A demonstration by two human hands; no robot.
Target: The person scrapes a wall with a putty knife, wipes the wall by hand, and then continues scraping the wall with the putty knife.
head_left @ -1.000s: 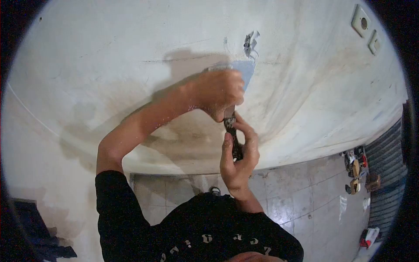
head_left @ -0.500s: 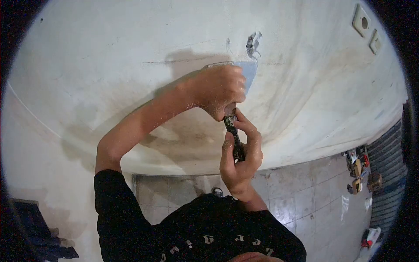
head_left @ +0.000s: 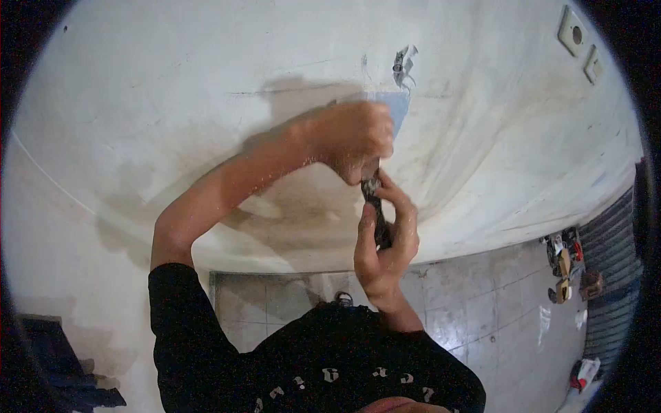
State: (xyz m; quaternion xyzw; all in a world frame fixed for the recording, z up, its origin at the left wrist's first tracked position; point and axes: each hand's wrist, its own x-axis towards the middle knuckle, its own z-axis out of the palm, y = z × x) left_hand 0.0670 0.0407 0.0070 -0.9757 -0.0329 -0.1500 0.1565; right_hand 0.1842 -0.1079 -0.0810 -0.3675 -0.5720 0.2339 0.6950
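Note:
A wide putty knife lies with its blue-grey blade at the pale wall. My right hand grips its dark, speckled handle from below, thumb on one side and fingers on the other. My left hand is closed in a fist over the middle of the blade, its thumb side near the blade's neck. The fist is slightly blurred, and whatever its fingers may hold is hidden. Pale specks dot my left forearm.
Just above the blade is a damaged hole in the wall. Two wall plates sit at upper right. Tools lie on the tiled floor beside a ribbed shutter. A dark object stands at lower left.
Both hands and the putty knife have shifted slightly right in the view. The handle leans a little differently. Both hands keep their places on the tool.

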